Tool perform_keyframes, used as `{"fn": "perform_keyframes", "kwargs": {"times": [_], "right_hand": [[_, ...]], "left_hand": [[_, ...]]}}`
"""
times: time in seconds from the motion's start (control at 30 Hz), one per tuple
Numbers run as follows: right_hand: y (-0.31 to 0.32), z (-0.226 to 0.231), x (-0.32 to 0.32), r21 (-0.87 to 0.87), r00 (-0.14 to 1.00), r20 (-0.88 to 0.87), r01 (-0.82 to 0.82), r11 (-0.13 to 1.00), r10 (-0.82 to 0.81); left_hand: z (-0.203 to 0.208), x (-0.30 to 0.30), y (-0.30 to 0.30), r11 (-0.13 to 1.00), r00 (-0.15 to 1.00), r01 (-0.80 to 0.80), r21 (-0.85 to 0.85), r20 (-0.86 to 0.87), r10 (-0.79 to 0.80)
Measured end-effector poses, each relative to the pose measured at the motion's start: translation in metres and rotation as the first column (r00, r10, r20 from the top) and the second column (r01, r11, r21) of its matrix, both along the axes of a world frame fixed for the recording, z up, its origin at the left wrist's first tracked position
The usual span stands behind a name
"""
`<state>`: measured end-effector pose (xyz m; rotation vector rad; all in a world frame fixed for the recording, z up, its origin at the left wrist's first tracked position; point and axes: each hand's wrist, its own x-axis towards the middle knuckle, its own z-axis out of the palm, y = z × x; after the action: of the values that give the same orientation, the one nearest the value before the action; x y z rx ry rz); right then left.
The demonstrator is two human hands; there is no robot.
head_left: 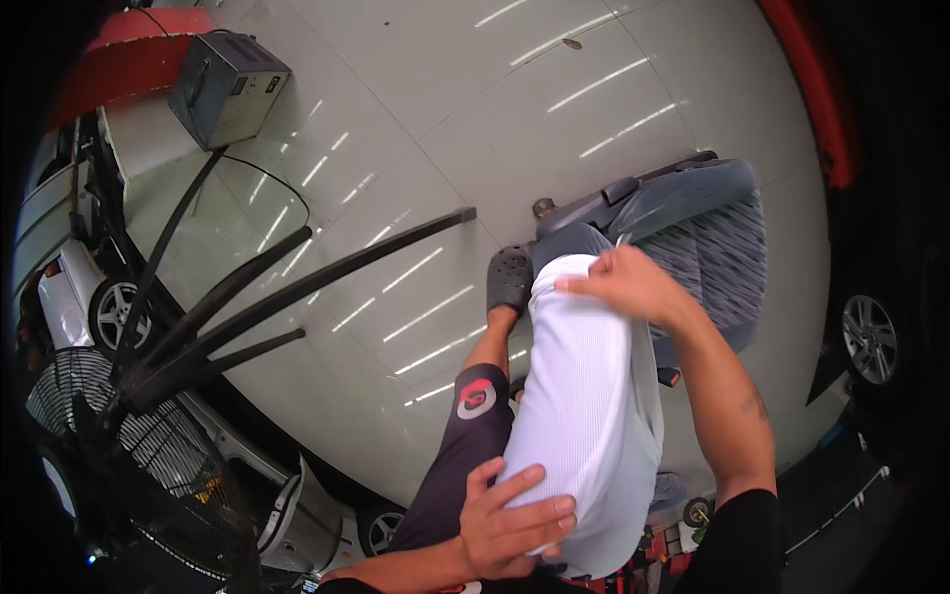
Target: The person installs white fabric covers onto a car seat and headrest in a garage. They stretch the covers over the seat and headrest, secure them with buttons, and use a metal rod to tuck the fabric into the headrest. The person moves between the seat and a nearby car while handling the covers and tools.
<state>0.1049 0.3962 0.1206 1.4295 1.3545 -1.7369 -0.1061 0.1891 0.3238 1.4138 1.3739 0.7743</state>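
Observation:
A white ribbed fabric cover (579, 396) is stretched over a long padded part in front of me, probably the car seat's backrest. Beyond its far end lies the grey car seat (693, 262) with a patterned cushion. My left hand (520, 525) rests on the near end of the cover, its fingers spread over the fabric. At the far right edge, my right hand (633, 282) is curled closed at the cover's hem, thumb pointing left. What lies inside its fingers is mostly hidden.
A black pedestal fan (139, 426) with long leg bars (376, 243) stands at the left on the tiled floor (416, 79). Behind it is a grey metal box (233, 89) with a cable. Car wheels (871, 337) show at both sides. My foot wears a dark clog (510, 280).

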Motion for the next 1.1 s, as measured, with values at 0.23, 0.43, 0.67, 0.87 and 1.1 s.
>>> {"fn": "perform_keyframes", "kwargs": {"times": [0.23, 0.43, 0.67, 0.87, 1.1], "right_hand": [[-0.099, 0.099, 0.027, 0.687, 0.946, -0.099, 0.290, 0.667, -0.309], [-0.314, 0.155, 0.104, 0.531, 0.776, 0.169, 0.448, 0.720, -0.608], [-0.498, 0.257, 0.100, -0.010, -0.372, 0.470, 0.905, -0.426, -0.801], [-0.551, 0.282, 0.061, -0.165, -0.532, 0.491, 0.721, -0.674, -0.690], [-0.561, 0.297, 0.024, 0.044, -0.478, 0.179, 0.877, -0.478, -0.860]], "left_hand": [[0.011, 0.008, 0.003, 0.994, 0.994, -0.108, 0.003, -0.023, 0.108], [0.019, 0.021, 0.012, 0.968, 0.968, -0.249, 0.013, -0.023, 0.249], [0.059, 0.040, 0.002, 0.901, 0.917, -0.376, -0.217, 0.054, 0.396], [0.111, 0.039, -0.006, 0.892, 0.936, -0.308, -0.332, 0.064, 0.347], [0.078, 0.044, 0.013, 0.859, 0.963, -0.190, -0.475, 0.079, 0.257]]}}
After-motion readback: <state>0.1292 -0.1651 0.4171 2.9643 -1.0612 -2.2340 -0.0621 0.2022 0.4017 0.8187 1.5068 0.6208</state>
